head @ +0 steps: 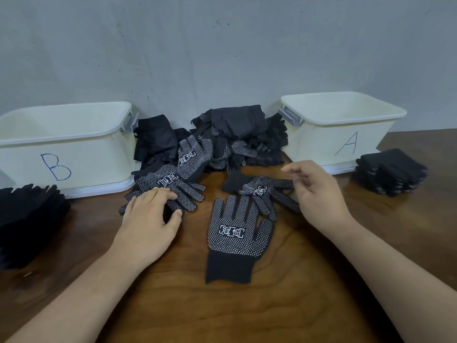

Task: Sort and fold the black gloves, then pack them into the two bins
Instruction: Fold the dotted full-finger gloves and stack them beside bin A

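"B" is seen handwritten on the left bin (99,159), "A" on the right bin (316,144); "冠恒" is printed on the dotted gloves (235,246).

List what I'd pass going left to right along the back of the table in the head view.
bin marked B → loose pile of black gloves → bin marked A → folded glove stack. The dark glove stack in front of bin B overlaps it, so it is left out.

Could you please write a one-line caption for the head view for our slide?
Left hand rests on dotted black gloves, right hand near a crumpled glove, between bin B and bin A.
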